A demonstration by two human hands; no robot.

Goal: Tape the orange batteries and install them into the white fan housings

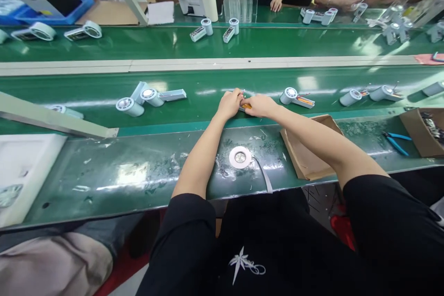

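My left hand [229, 104] and my right hand [261, 105] meet over the near belt, fingers closed and almost touching. Between them shows a small orange piece [247, 106] at my right fingertips, with a sliver of grey casing under it. Thin reddish wire ends [243, 94] stick up by my left fingertips. My fingers hide most of the work. To the right lies a pale blue track light [288, 96] with orange wires in its open box. Closer to me, a round white-rimmed disc [240, 157] with a grey strap rests on the bench ledge.
More pale blue track lights [130, 106] lie left and right along the near belt [197, 88]. A cardboard tray [314, 159] sits under my right forearm. Blue-handled pliers [398, 142] and a parts box [416, 134] are farther right. Co-workers sit across the far belt [138, 46].
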